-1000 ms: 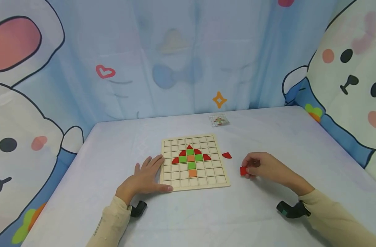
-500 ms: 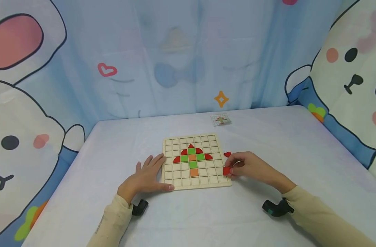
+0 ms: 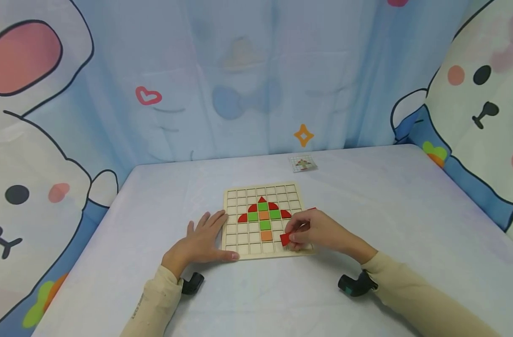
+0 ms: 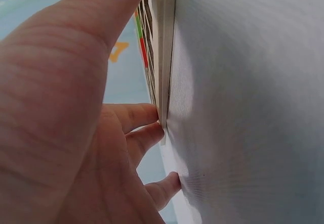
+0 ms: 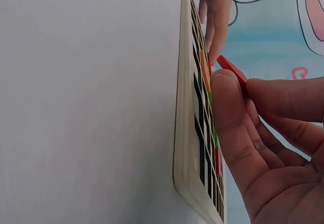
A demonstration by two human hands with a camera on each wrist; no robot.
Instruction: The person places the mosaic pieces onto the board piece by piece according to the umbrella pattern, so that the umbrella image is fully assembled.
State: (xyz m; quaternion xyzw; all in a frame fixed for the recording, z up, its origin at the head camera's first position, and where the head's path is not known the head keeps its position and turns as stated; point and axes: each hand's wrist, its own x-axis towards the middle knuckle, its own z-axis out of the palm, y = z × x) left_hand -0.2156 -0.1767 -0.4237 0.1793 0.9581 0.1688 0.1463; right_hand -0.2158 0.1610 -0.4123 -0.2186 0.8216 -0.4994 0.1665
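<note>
A wooden grid board [image 3: 244, 250] lies on the white table, with green, orange and red tiles set in its cells. My left hand [image 3: 201, 241] rests at the board's left side, fingers spread, thumb at the near edge; the left wrist view shows fingertips against the board's side [image 4: 164, 57]. Between thumb and index finger my right hand [image 3: 317, 229] pinches a red tile [image 3: 285, 239], also seen as a tilted red piece [image 5: 232, 68] in the right wrist view. It is over the lower right cells, just right of the lowest orange tile [image 3: 267, 235].
Another red piece [image 3: 312, 208] lies beside the board's right edge, mostly hidden behind my right hand. A small picture card [image 3: 303, 163] showing a similar pattern lies at the back of the table [image 3: 176, 187]. A blue cartoon curtain [image 3: 248, 93] hangs behind.
My right hand has moved left with the red tile, from the table right of the board to over its lower right cells. The left hand has stayed put.
</note>
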